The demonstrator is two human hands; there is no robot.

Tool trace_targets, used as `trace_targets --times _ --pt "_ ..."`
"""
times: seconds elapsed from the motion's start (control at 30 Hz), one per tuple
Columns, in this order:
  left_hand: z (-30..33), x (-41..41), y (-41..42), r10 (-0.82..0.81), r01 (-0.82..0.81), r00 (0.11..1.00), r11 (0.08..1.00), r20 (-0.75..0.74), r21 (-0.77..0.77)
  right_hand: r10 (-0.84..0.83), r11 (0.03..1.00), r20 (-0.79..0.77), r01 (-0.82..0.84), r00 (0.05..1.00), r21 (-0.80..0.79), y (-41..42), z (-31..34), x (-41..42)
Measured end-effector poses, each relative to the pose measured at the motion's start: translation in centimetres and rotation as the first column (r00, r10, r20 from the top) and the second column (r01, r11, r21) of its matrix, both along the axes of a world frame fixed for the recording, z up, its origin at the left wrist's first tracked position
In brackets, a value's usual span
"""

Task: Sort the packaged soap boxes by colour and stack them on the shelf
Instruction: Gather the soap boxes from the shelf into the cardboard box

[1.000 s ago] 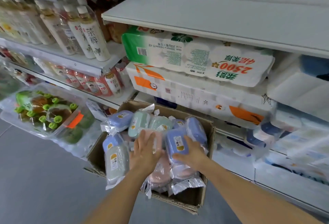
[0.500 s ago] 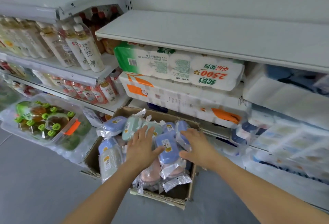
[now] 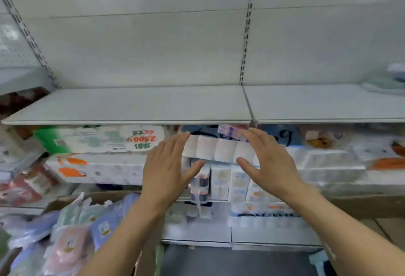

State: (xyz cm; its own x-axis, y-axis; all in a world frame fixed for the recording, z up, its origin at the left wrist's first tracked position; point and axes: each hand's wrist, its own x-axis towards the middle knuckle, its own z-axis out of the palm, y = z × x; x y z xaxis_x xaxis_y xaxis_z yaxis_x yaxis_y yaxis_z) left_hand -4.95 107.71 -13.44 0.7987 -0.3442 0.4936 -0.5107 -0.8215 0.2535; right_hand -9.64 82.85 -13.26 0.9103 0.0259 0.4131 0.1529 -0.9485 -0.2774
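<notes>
Head view, going left to right: at the near left a cardboard box (image 3: 94, 197) holds the packaged soap boxes (image 3: 72, 240), a blurred heap of blue, pale green and pink packs in clear wrap, none of them in either hand. Above and beyond the box, packs of toilet paper (image 3: 98, 140) with green and orange print fill the lower tier. The white shelf (image 3: 135, 104) above them runs across the whole width.

The left hand (image 3: 166, 170) is raised in front of the lower tier, back towards the camera, fingers straight and close together, thumb held out to the right; it grips nothing. Between the two hands lies a white multi-roll pack (image 3: 217, 150), and whether any fingertip touches it cannot be told.

The right hand (image 3: 269, 161) mirrors the left, fingers extended and slightly spread, thumb pointing left, with nothing in its grasp. Just past its fingertips sits a small purple-and-white packet (image 3: 230, 132) under the shelf edge. At the far right, a blurred pale green and blue bundle (image 3: 388, 80) rests on the shelf.
</notes>
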Motion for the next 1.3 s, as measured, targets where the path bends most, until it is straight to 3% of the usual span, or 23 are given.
trace_targets --times 0.3,0.57,0.93,1.2,1.3 --pt "4.5 -2.4 -24.6 -0.274 0.274 0.962 0.958 0.015 -0.085 -0.224 0.975 0.084 0.223 0.971 0.018 -22.9 6.0 -7.7" --pt "6.2 0.6 -41.8 -0.511 0.506 0.859 0.857 -0.030 -0.099 -0.452 0.887 -0.024 0.452 0.892 0.096 -38.1 6.2 -10.5" --pt "7.9 14.1 -64.5 -0.625 0.626 0.762 0.778 -0.169 -0.055 -0.599 0.700 -0.236 0.643 0.765 0.310 -57.0 6.3 -0.8" --pt "5.7 21.7 -78.4 -0.666 0.683 0.729 0.723 -0.154 0.107 -0.671 0.656 -0.310 0.734 0.673 0.174 -67.4 5.8 7.7" --pt "4.6 23.3 -81.0 -0.601 0.636 0.770 0.749 -0.216 0.184 -0.664 0.678 -0.327 0.726 0.672 0.116 -69.9 5.3 10.2"
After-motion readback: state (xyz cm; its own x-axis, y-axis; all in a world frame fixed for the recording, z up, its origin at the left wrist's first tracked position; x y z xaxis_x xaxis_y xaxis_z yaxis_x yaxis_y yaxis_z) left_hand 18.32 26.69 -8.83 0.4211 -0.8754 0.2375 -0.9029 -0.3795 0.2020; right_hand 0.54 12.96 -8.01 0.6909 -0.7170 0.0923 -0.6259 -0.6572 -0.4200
